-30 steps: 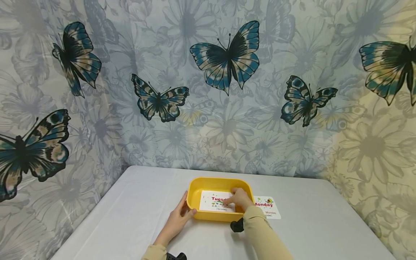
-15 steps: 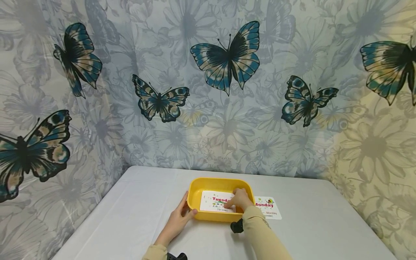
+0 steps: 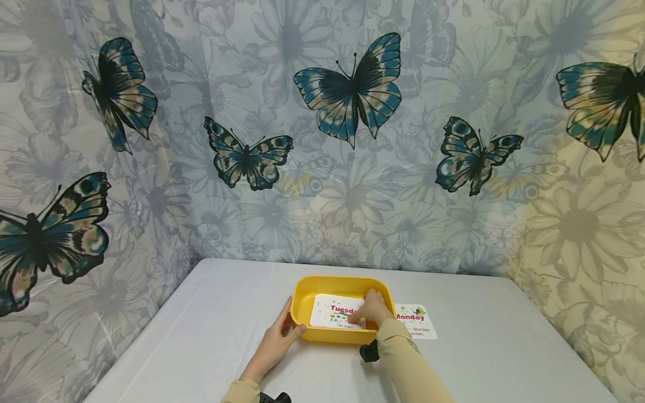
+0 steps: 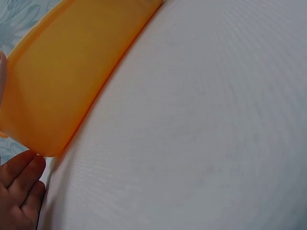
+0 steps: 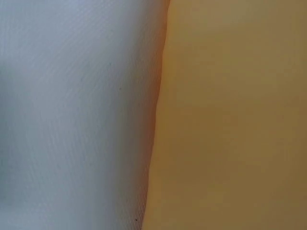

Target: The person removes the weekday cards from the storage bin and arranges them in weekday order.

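Observation:
In the head view a yellow plastic tray [image 3: 332, 335] stands on the white table, a white word card printed Tuesday [image 3: 336, 311] inside it. My left hand [image 3: 272, 342] holds the tray's near left corner, fingers along the left side and thumb at the front rim. The left wrist view shows its fingertips [image 4: 37, 163] against the tray's corner. Reaching over the front rim, my right hand [image 3: 373, 308] grips the card's right part with its thumb on the printed face; its other fingertips are hidden. The right wrist view holds only the tray's wall [image 5: 230, 120] and the tablecloth.
A second card, printed Monday [image 3: 417, 323], lies on the table just right of the tray, its left part hidden by the tray and my right hand. The white-covered table [image 3: 201, 330] meets butterfly-patterned fabric walls [image 3: 353, 212] at the back and sides.
The Tuesday card has shifted slightly to the right in the tray, and my right hand's fingers have drawn in closer on it. My left hand and the tray stay nearly in place.

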Demonstrator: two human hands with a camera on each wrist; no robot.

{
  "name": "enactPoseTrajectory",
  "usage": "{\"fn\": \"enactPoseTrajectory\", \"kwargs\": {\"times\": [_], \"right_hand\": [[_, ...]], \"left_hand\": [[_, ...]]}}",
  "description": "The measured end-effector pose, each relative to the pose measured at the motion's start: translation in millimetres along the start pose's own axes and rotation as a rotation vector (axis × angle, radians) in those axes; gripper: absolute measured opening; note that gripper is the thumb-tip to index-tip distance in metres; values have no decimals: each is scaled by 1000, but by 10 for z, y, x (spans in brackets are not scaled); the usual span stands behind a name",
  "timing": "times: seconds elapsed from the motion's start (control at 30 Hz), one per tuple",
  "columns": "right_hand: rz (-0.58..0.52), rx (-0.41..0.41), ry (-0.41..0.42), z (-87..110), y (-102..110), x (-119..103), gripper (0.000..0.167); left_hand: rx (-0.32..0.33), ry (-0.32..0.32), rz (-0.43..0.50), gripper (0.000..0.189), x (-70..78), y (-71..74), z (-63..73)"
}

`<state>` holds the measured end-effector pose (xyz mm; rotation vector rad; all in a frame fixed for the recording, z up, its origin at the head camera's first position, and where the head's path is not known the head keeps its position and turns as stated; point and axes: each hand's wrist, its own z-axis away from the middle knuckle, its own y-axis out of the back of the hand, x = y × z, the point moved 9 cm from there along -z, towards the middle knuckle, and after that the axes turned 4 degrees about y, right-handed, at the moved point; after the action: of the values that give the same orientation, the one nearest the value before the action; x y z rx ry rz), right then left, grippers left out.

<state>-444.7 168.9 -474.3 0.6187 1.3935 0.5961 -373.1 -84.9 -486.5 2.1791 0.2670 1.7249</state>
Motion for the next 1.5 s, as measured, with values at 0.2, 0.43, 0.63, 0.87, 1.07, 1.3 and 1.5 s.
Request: {"fn": "enactPoseTrajectory", "kwargs": {"times": [0.2,0.43,0.63,0.87,1.07,1.3,1.5], "right_hand": [[-33,36,-9,35,47,-37,69],[-88,78,-7,64,98,-91,62],[-80,117,-3,59,161,-155,56],[-79,158,80,92,254,-272,51],[-154,184,135,162,335,-373,46],[-193,222,168,213,435,-388,44],[-251,254,173,284,582,-379,46]], "left_hand": [[-4,-18,-6,76,13,2,5],[-3,9,-12,76,-4,4,4],[6,-15,-21,76,21,26,11],[9,-14,-26,77,36,43,12],[5,-7,-27,77,31,35,19],[7,0,-25,76,16,33,12],[17,-15,-27,76,19,40,11]]}}
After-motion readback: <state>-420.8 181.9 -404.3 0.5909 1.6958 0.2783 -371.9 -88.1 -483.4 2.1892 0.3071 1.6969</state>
